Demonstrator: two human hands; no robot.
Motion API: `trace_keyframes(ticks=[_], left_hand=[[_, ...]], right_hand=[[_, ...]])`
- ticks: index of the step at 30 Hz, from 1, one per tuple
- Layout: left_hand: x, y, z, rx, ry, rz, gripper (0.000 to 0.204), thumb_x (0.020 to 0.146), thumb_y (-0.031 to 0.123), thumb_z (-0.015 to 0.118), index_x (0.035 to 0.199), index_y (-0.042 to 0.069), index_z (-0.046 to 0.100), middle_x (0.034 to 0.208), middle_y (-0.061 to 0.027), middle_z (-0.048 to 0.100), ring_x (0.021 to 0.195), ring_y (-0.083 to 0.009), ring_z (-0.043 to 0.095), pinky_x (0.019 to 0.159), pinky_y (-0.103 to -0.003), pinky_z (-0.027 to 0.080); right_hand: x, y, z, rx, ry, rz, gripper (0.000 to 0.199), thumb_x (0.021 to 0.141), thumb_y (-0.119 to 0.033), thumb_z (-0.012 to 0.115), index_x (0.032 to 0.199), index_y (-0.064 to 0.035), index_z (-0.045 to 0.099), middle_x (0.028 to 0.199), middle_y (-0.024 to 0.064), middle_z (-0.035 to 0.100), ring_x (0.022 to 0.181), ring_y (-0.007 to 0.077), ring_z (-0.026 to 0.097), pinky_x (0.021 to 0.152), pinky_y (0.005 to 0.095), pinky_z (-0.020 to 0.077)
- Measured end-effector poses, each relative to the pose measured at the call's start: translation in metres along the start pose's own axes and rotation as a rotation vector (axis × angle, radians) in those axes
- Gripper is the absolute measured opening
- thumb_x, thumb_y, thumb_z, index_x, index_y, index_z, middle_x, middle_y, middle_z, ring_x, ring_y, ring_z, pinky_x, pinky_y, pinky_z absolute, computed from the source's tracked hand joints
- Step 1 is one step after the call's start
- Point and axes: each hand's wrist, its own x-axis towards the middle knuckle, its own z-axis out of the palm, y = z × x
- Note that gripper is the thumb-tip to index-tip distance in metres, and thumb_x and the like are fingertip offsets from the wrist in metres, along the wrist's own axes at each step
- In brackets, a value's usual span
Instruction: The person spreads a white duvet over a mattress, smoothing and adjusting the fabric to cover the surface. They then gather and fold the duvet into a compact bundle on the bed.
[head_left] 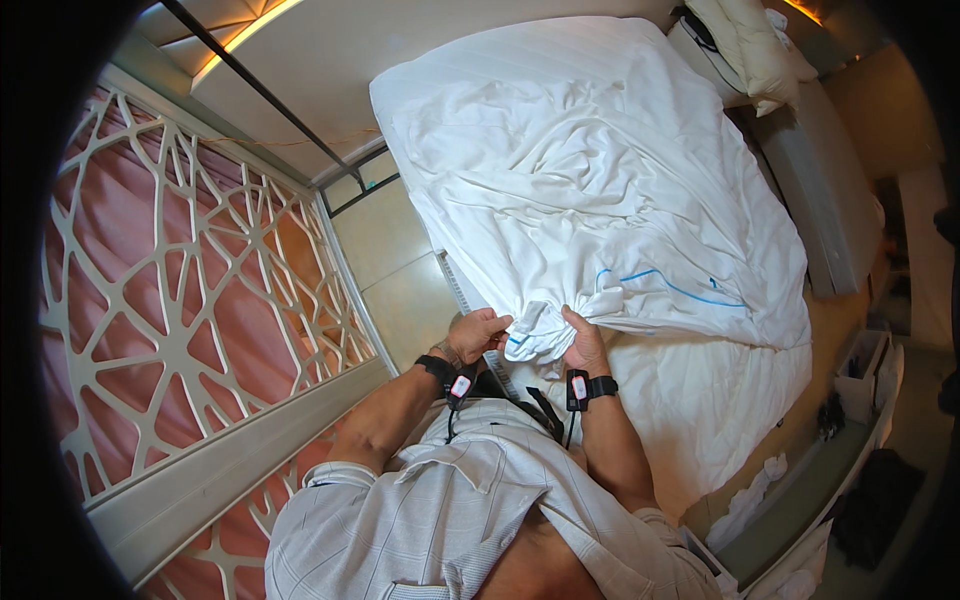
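Hands pinched on white cloth

From the wearer's head, on the near side of the white sheet, 1 wide fisheye view is looking steeply down and facing across it; the shirt is showing closest, while the sheet's far edge is lying farther off.
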Motion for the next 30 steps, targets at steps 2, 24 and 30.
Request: trace_keyframes(ticks=[2, 24, 30], left_hand=[[-0.008, 0.007, 0.01, 0.034, -0.015, -0.005, 0.02, 0.1, 0.024, 0.072, 0.096, 0.008, 0.062, 0.086, -0.002, 0.069, 0.072, -0.0117, 0.066, 0.07, -0.028, 0.058], [-0.011, 0.003, 0.029, -0.113, -0.001, 0.103, 0.027, 0.104, 0.029, 0.066, 0.118, 0.008, 0.059, 0.105, -0.0059, 0.069, 0.093, -0.0173, 0.069, 0.08, -0.034, 0.059], [-0.02, 0.013, 0.053, -0.022, -0.076, -0.038, 0.042, 0.099, 0.04, 0.071, 0.126, 0.01, 0.06, 0.112, -0.0033, 0.068, 0.1, -0.0182, 0.068, 0.079, -0.034, 0.058]], right_hand=[[0.008, 0.006, -0.01, 0.01, 0.004, 0.003, 0.04, 0.099, -0.01, 0.064, 0.133, 0.0077, 0.054, 0.129, 0.0208, 0.066, 0.116, 0.0328, 0.067, 0.104, 0.0497, 0.0548], [-0.007, 0.003, -0.014, 0.043, -0.068, 0.115, 0.042, 0.106, -0.024, 0.054, 0.136, 0.0051, 0.057, 0.125, 0.0181, 0.07, 0.111, 0.031, 0.07, 0.099, 0.0443, 0.0567], [-0.015, 0.003, -0.005, -0.028, -0.003, 0.143, 0.045, 0.106, -0.026, 0.055, 0.137, 0.0053, 0.057, 0.124, 0.0192, 0.07, 0.106, 0.0313, 0.072, 0.095, 0.0438, 0.0593]])
